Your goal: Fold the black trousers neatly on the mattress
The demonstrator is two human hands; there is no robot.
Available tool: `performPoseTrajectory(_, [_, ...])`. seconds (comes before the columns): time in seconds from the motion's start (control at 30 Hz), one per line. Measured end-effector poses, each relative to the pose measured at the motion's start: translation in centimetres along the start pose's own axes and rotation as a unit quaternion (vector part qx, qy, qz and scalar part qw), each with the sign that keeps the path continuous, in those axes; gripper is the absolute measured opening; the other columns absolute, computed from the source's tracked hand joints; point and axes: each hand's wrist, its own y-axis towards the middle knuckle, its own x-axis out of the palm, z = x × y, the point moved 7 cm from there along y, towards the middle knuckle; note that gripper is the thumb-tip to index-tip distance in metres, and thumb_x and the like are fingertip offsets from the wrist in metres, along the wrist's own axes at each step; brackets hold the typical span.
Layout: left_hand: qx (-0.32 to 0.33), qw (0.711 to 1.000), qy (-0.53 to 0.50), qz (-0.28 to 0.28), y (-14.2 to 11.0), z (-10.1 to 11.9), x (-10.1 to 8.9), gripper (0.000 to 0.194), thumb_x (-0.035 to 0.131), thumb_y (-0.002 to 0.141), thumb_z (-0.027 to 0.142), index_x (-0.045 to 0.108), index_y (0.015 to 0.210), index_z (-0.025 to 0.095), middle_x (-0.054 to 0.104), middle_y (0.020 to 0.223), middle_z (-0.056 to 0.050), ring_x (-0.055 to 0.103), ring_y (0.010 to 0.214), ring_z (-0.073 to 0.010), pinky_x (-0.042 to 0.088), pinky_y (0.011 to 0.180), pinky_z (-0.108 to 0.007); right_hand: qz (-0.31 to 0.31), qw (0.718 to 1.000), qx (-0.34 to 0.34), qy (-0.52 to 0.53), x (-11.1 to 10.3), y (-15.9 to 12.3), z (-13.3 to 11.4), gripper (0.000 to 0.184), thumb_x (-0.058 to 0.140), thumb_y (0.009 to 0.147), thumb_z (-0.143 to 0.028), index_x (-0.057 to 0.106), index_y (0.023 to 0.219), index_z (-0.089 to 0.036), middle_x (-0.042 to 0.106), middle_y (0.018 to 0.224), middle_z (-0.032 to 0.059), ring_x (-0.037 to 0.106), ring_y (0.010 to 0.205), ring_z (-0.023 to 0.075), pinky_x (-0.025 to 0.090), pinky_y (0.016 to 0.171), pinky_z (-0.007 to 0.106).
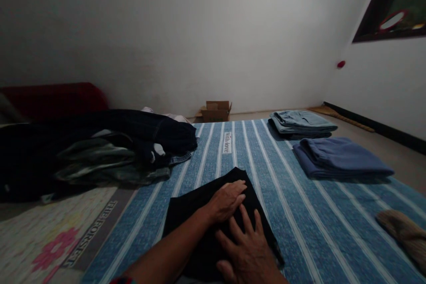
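Observation:
A folded black garment (186,213) lies flat in front of me on a blue striped sheet (293,230); its exact kind cannot be made out. My left hand (228,199) rests on its upper part, palm down, fingers stretched toward the right edge. Just nearer to me, my right hand (246,248) lies on the same cloth with its fingers spread. The two hands are close together, and neither grips the fabric. Part of the garment is hidden under my hands and left forearm.
Dark clothes (100,142) lie heaped on the left. Folded light-blue jeans (302,122) and a folded blue garment (342,157) sit at the right. A brown knitted item (404,230) lies at the right edge. An open cardboard box (216,111) stands beyond, by the wall.

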Motion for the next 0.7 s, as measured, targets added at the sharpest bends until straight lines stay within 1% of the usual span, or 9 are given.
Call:
performPoseTrajectory(0.1, [-0.004,1.0,0.01,-0.022,0.3,-0.4,0.2,0.043,0.033,0.091,0.03,0.044,0.131,0.018,0.038,0.143,-0.011,0.029,0.134,-0.0211,0.022,0.109,-0.044,0.003,1.0,0.004,-0.01,0.0,-0.2,-0.1,0.064,0.056,0.081,-0.049,0.028,0.139,-0.043,0.029,0.147,0.0066,0.017,0.131,0.0462,0.019,0.094,0.074])
performPoseTrajectory(0.2, [-0.002,0.999,0.024,-0.033,0.4,-0.4,0.4,0.045,0.03,0.093,0.032,0.04,0.134,0.016,0.034,0.146,-0.011,0.024,0.136,-0.0217,0.02,0.109,-0.046,0.006,1.0,-0.001,-0.017,0.2,-0.4,-0.1,0.061,0.053,0.082,-0.05,0.03,0.138,-0.042,0.028,0.147,0.007,0.018,0.131,0.0462,0.02,0.094,0.074])
performPoseTrajectory(0.3, [-0.003,0.999,0.028,-0.033,0.3,-0.5,0.6,0.046,0.028,0.093,0.032,0.038,0.135,0.016,0.033,0.146,-0.011,0.023,0.137,-0.0216,0.019,0.109,-0.047,0.015,0.999,-0.006,-0.028,0.6,-0.5,-0.1,0.058,0.052,0.083,-0.051,0.033,0.137,-0.042,0.029,0.147,0.0065,0.021,0.131,0.0456,0.021,0.094,0.073])
performPoseTrajectory(0.47, [0.0,0.998,0.037,-0.043,0.3,-0.6,0.9,0.047,0.03,0.093,0.033,0.037,0.136,0.016,0.03,0.147,-0.012,0.022,0.137,-0.0236,0.02,0.109,-0.049,0.032,0.998,-0.004,-0.054,1.7,-0.6,0.4,0.061,0.057,0.08,-0.05,0.033,0.136,-0.045,0.034,0.145,0.0041,0.026,0.129,0.0449,0.023,0.095,0.072])
performPoseTrajectory(0.6, [-0.006,0.997,0.049,-0.052,0.4,-0.6,0.9,0.048,0.031,0.092,0.035,0.036,0.136,0.017,0.03,0.147,-0.012,0.023,0.136,-0.024,0.02,0.108,-0.048,0.047,0.996,-0.015,-0.079,2.5,-0.6,0.7,0.06,0.055,0.081,-0.051,0.033,0.136,-0.046,0.033,0.145,0.0022,0.027,0.129,0.0448,0.026,0.093,0.071])
performPoseTrajectory(0.7, [-0.019,0.997,0.058,-0.048,-0.2,-0.7,0.8,0.052,0.031,0.092,0.04,0.033,0.138,0.016,0.027,0.148,-0.013,0.02,0.138,-0.0241,0.018,0.109,-0.048,0.062,0.992,-0.021,-0.111,3.0,-0.6,0.8,0.058,0.052,0.081,-0.055,0.033,0.135,-0.047,0.036,0.144,0.0022,0.031,0.127,0.0446,0.03,0.091,0.069])
